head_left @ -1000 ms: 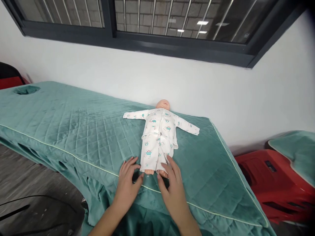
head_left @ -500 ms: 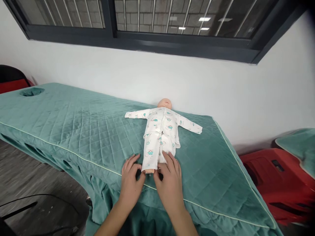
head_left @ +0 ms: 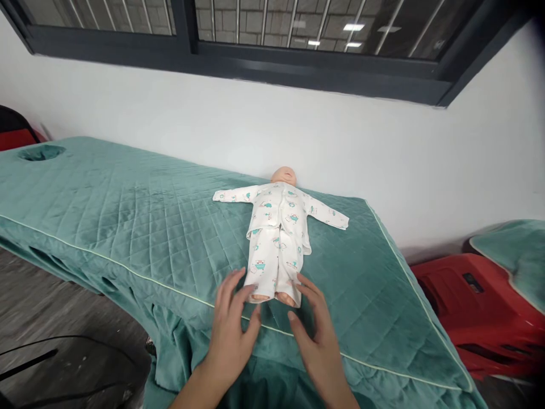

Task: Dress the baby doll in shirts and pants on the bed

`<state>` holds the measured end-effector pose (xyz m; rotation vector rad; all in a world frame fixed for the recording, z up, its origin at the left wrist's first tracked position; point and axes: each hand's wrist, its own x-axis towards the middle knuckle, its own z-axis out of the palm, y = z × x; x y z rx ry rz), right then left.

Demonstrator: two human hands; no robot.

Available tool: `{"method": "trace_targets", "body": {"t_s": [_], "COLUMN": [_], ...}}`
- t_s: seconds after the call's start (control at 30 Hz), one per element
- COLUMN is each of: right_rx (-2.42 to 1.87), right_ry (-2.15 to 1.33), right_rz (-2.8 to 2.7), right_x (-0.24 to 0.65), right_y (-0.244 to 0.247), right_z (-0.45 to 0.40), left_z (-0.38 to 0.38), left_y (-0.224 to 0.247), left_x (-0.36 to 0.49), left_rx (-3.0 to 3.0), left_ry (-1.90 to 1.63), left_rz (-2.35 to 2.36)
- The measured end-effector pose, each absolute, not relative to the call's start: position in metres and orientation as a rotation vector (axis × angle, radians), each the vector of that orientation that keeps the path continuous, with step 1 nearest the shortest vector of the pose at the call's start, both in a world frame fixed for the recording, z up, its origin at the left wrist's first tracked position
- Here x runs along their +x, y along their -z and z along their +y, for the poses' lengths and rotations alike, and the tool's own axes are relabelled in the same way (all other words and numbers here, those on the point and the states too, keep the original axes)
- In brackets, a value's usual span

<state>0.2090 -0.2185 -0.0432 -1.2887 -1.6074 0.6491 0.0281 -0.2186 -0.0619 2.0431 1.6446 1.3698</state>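
Observation:
A doll [head_left: 283, 175] lies on its back on the green quilted bed cover [head_left: 170, 227], its arms stretched out sideways. It wears a white printed long-sleeved top [head_left: 279, 207] and white printed trousers [head_left: 268, 261]. The feet show a little at the trouser cuffs, near the bed's front edge. My left hand [head_left: 233, 324] is open beside the left cuff, its fingertips at the fabric. To the right of the other cuff, my right hand [head_left: 317, 335] is open, fingers apart, with its fingertips close to the cloth.
Behind the bed are a white wall [head_left: 170, 113] and a dark window frame [head_left: 319, 71]. A red plastic stool [head_left: 464, 295] stands at the right, partly under green cloth [head_left: 511, 250]. Cables cross the dark floor [head_left: 85, 318] at the lower left.
My right hand has moved right, off the trouser leg, and its fingers have spread. My left hand has loosened at the cuff. Both trouser legs now lie straight, side by side.

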Motion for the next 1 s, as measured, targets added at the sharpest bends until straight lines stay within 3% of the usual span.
{"method": "trace_targets", "body": {"t_s": [0.1,0.23,0.67,1.0], "right_rx": [-1.287,-1.504,-1.502,-1.431], "right_ry": [-0.779,-0.587,-0.616,-0.54], "right_rz": [-1.461,-1.479,-1.669,-1.71], "right_x": [0.213,0.211,0.218,0.222], "right_y": [0.05,0.055,0.036,0.026], "right_z": [-0.216,-0.21,-0.199,-0.211], "left_z": [-0.213,-0.199,-0.183,-0.188], "left_y": [0.048,0.037,0.045,0.047], "left_x": [0.041,0.057,0.054,0.053], "left_rx": [2.31,2.523,2.567,2.518], "left_ry": [-1.281,-1.128,-1.038,-1.285], "left_rz": [1.585,1.635,1.621,1.591]}}
